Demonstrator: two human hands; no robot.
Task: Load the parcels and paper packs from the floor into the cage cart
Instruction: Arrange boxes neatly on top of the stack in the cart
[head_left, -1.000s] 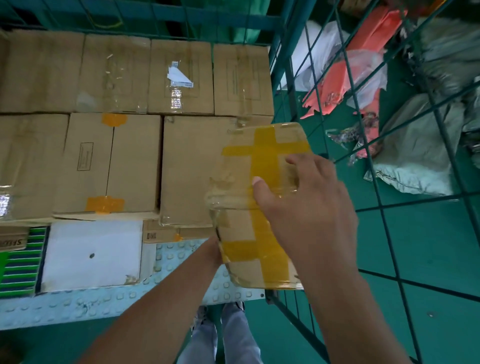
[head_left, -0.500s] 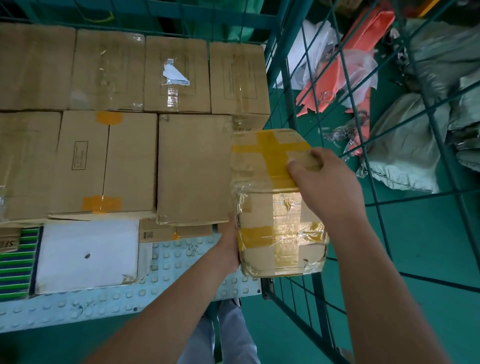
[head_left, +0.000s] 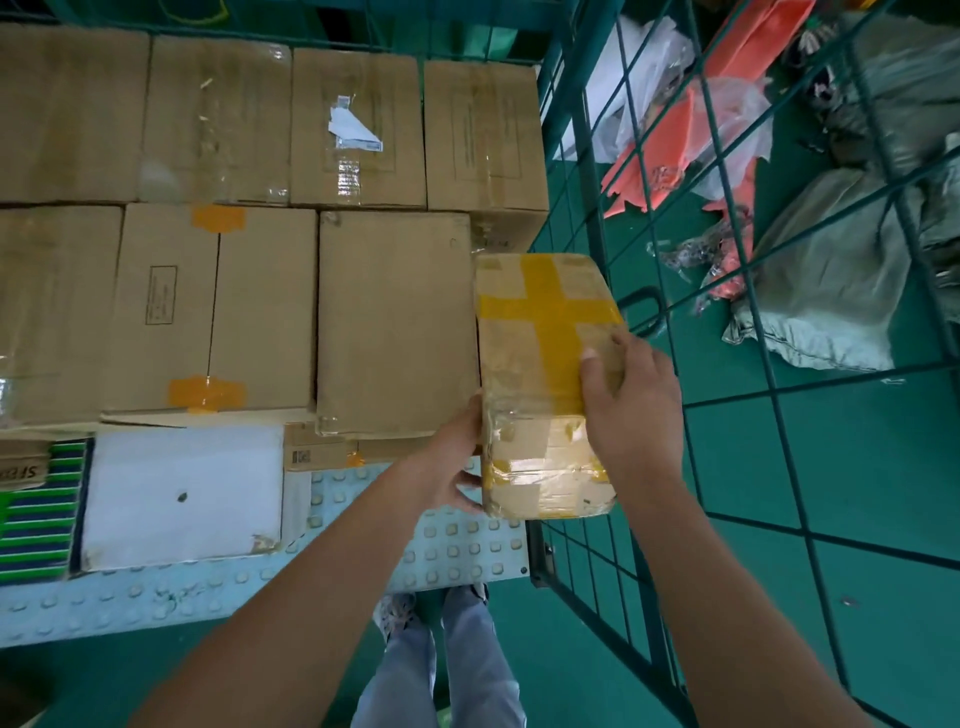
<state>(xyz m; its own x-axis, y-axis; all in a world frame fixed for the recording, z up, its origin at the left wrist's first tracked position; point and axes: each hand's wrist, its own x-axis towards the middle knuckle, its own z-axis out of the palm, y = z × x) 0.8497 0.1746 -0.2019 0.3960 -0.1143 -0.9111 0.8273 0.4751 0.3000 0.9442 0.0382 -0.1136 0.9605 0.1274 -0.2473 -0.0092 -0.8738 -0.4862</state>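
A brown parcel (head_left: 535, 332) crossed with yellow tape and wrapped in clear film stands at the right edge of the cage cart (head_left: 587, 218), against the green mesh side. My right hand (head_left: 631, 410) grips its near right top edge, thumb on the yellow tape. At the parcel's lower left side is my left hand (head_left: 452, 462), fingers curled against its near corner. Several brown cartons (head_left: 395, 322) fill the cart to the left of the parcel. A white paper pack (head_left: 182, 493) lies flat on the cart's pale studded floor (head_left: 467, 545).
A green-striped pack (head_left: 36, 514) sits at the far left of the cart. Beyond the mesh, grey sacks (head_left: 826, 291), orange bags (head_left: 670, 150) and white plastic lie on the green floor (head_left: 857, 467). My legs and shoes (head_left: 436, 654) stand at the cart's open front.
The parcel has moved right and down, from held in front of the cartons to the spot beside the mesh wall. Both hands went with it and my right hand slid toward its near end.
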